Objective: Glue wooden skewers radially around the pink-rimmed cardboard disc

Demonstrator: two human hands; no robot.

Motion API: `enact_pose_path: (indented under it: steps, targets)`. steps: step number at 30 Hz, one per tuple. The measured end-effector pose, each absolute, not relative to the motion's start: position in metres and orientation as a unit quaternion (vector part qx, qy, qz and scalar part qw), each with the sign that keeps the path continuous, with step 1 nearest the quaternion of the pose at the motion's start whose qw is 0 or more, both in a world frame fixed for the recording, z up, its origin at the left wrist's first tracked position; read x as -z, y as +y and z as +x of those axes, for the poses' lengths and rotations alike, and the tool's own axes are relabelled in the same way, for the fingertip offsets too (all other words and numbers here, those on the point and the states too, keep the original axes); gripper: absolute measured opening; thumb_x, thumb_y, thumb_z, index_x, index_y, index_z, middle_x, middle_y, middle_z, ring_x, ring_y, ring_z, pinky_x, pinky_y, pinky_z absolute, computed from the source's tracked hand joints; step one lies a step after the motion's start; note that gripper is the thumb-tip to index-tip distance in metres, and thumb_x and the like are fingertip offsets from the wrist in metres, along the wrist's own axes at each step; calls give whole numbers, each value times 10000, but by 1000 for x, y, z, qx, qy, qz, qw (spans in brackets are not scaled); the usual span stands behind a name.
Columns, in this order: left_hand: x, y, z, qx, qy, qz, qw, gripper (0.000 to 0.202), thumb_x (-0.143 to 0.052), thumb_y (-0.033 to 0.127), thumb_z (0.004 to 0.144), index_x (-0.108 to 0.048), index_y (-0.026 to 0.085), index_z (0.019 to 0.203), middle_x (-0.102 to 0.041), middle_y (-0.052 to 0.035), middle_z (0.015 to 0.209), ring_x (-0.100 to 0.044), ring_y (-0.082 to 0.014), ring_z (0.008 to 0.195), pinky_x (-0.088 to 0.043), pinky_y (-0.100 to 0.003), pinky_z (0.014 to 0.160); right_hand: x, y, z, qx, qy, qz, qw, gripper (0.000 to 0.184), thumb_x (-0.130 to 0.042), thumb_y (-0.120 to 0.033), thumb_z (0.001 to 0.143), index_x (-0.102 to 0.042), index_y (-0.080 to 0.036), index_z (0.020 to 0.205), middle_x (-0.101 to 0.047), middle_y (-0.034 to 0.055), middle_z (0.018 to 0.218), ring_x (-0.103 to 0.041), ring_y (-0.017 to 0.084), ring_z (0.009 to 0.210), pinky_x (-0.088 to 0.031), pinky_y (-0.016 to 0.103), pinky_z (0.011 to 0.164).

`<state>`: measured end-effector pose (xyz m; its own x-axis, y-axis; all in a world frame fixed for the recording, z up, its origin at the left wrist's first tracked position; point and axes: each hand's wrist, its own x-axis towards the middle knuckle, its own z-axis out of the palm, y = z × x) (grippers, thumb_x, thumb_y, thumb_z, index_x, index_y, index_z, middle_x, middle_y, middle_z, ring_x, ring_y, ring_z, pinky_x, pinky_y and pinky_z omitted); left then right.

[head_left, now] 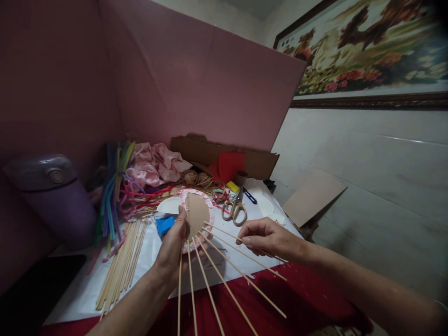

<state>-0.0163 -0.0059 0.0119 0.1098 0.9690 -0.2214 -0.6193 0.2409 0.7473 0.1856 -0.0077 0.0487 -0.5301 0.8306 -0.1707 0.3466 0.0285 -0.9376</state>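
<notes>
**Desk:** What have you got on the head camera?

**Me:** I'm looking down at both hands over a cluttered craft table. The left hand (173,247) is clamped on a paper disc (196,212) at mid-table, thumb flat on its brown face and the other fingers behind the near edge.

**Desk:** And the right?

**Me:** The right hand (266,238) is just right of the disc. Its fingertips are pinched together on the topmost skewer (224,232), whose far end touches the disc.

**Desk:** How far along does it look?

**Me:** Partway, I'd say. About six fanned sticks (224,284) spread from the disc's lower edge toward me, over the red cloth (280,298). They cover the near side only, and the far rim is bare. I can't tell whether they are fixed or just pressed under the thumb.

**Desk:** Any supplies left?

**Me:** Plenty. A loose pile of sticks (121,261) lies on the white sheet at near left. Scissors (235,209) sit just beyond the disc to the right. Coloured pipe cleaners (112,196) and twine balls (191,177) are further back, in front of a cardboard box (224,151).
</notes>
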Motion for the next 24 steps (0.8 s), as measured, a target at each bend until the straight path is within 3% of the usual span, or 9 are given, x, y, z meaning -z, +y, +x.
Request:
enact_pose_path:
  steps: [5, 13, 21, 24]
  targets:
    - [-13, -6, -16, -561, 354, 255, 704, 442, -491, 530, 647, -563, 185, 913, -566, -25, 654, -540, -124, 445, -416, -224, 338, -47, -8, 185, -548, -679, -439, 214, 133, -490, -203, 739, -578, -117, 790, -414, -48, 467, -302, 29, 394, -218, 151, 362]
    - [-6, -4, -15, -570, 370, 248, 691, 448, -524, 493, 643, -557, 196, 978, -597, -47, 781, -588, -161, 557, -444, -240, 370, -48, -4, 185, -519, -699, -443, 214, 172, -517, -242, 718, -611, -103, 759, -433, -35, 472, -361, 48, 428, -281, 170, 400]
    - [-15, -8, -14, -560, 385, 299, 670, 374, -486, 453, 693, -570, 176, 930, -578, -18, 595, -510, -112, 387, -427, -231, 339, -56, 4, 185, -499, -715, -451, 189, 136, -563, -195, 669, -631, -81, 697, -485, -25, 440, -396, 47, 395, -310, 174, 403]
    - [-15, -7, -14, -560, 395, 303, 662, 352, -495, 433, 695, -563, 196, 946, -603, -21, 633, -508, -106, 376, -444, -239, 358, -55, 8, 187, -500, -721, -440, 190, 132, -577, -184, 657, -639, -76, 701, -497, -20, 446, -441, 61, 427, -349, 191, 449]
